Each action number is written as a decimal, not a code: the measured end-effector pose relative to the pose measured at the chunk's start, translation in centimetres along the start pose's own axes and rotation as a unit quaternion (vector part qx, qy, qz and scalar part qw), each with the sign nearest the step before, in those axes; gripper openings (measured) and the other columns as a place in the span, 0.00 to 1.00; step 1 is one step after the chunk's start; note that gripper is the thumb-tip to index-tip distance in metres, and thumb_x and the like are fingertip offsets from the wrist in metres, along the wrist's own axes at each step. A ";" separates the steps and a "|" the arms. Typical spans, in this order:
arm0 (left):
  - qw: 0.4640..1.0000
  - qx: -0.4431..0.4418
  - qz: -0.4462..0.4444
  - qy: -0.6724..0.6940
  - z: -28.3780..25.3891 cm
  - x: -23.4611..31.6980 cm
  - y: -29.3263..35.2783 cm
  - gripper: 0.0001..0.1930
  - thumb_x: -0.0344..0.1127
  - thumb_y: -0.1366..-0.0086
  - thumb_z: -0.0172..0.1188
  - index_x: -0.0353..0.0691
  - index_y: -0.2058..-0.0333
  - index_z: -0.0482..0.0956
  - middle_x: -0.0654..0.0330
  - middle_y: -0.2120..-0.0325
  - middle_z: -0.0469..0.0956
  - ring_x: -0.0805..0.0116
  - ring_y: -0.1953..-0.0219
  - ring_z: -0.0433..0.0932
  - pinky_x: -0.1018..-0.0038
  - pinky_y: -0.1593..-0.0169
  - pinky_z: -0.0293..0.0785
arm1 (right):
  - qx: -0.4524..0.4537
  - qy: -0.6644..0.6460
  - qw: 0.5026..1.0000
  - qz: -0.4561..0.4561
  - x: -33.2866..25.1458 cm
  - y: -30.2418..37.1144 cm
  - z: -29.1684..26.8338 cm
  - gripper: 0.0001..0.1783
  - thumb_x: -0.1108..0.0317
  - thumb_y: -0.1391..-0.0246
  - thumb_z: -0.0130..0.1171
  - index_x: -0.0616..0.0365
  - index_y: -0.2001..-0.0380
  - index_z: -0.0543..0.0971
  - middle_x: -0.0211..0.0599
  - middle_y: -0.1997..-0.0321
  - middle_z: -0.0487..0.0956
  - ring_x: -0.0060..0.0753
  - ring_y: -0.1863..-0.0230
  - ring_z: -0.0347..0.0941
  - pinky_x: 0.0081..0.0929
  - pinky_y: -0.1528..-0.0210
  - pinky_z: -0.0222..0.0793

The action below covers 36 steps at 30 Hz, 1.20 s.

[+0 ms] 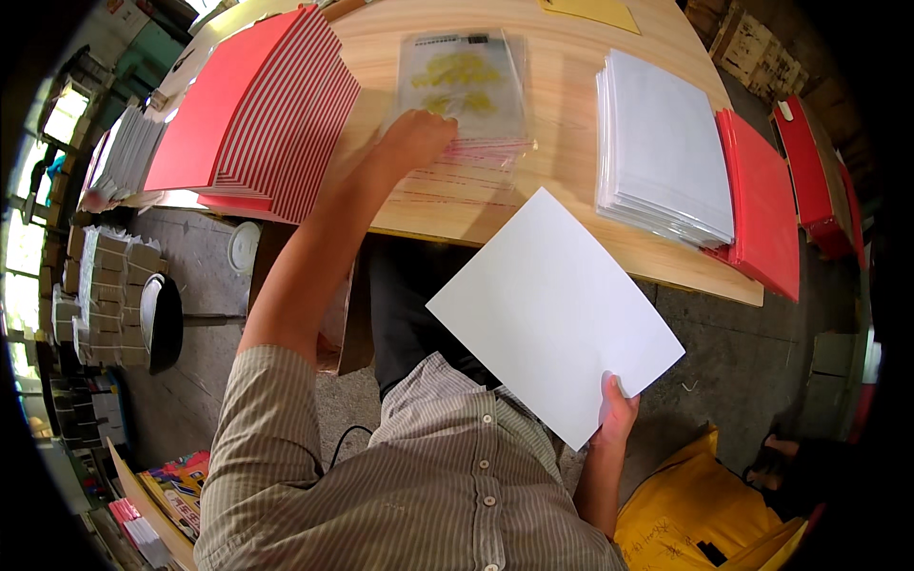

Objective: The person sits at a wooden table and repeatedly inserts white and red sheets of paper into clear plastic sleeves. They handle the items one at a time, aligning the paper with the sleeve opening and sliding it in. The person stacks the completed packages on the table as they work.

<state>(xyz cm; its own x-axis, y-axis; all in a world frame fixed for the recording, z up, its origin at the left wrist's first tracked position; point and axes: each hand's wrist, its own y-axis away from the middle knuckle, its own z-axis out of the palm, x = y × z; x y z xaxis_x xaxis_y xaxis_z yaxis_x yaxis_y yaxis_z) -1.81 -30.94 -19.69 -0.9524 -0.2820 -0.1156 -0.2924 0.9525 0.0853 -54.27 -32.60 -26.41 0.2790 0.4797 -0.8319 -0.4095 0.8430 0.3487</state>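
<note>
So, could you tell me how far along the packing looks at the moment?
Done: nothing I can call finished for sure. In hand: the right hand holds a white sheet by its corner, while the left hand rests on the clear sleeves. Left: a tall white stack and fanned red sheets remain.

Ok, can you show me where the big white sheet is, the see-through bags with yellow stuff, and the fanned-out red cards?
white sheet (547,309), head view, middle of the sheet's face.
clear bags (462,81), head view, on the top bag's yellow print.
red cards (228,100), head view, flat face of the top card.
</note>
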 end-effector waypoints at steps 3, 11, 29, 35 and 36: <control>0.999 -0.041 -0.021 0.018 -1.5 1.0 0.2 0.11 0.34 0.35 0.56 0.42 0.56 0.81 0.50 0.61 0.83 0.50 0.57 0.82 0.57 0.51 0.78 | 0.005 0.007 1.000 0.003 0.0 0.0 0.0 0.32 0.71 0.43 0.63 0.66 0.36 0.67 0.46 0.41 0.75 0.43 0.43 0.74 0.42 0.41 0.71; 0.999 -0.010 0.000 -0.033 -0.7 0.7 -0.1 0.11 0.31 0.35 0.53 0.42 0.56 0.81 0.49 0.65 0.84 0.49 0.60 0.83 0.57 0.54 0.79 | -0.001 0.007 1.000 0.014 -0.2 0.1 1.0 0.31 0.70 0.42 0.63 0.66 0.37 0.67 0.46 0.41 0.75 0.43 0.43 0.75 0.40 0.42 0.71; 0.993 0.112 -0.002 -0.037 0.5 -0.7 0.2 0.07 0.34 0.38 0.57 0.43 0.63 0.82 0.53 0.70 0.84 0.53 0.64 0.85 0.58 0.60 0.80 | 0.011 -0.008 1.000 -0.006 -0.1 0.6 0.5 0.29 0.71 0.40 0.61 0.65 0.37 0.68 0.45 0.42 0.75 0.41 0.44 0.75 0.40 0.42 0.72; 0.989 0.140 -0.028 -0.037 0.1 -0.8 0.3 0.07 0.32 0.40 0.58 0.44 0.64 0.83 0.54 0.70 0.84 0.55 0.62 0.84 0.59 0.59 0.80 | 0.015 -0.006 1.000 -0.008 -0.4 0.8 0.4 0.29 0.72 0.40 0.60 0.65 0.36 0.67 0.45 0.41 0.75 0.42 0.44 0.75 0.41 0.42 0.72; 0.987 0.156 -0.021 -0.022 -0.2 -0.7 0.4 0.08 0.32 0.40 0.58 0.44 0.64 0.84 0.54 0.69 0.84 0.55 0.62 0.84 0.59 0.59 0.80 | 0.013 -0.006 1.000 -0.009 -0.4 0.8 0.4 0.30 0.72 0.40 0.60 0.65 0.36 0.67 0.45 0.41 0.75 0.42 0.44 0.75 0.41 0.42 0.72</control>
<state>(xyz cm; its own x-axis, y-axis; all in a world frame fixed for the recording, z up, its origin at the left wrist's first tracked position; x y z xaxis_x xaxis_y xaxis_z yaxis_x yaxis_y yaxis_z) -1.27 -30.38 -19.41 -0.9330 -0.3241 -0.1565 -0.2848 0.9307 -0.2296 -54.41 -32.01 -25.61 0.2975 0.4668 -0.8328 -0.3815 0.8578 0.3445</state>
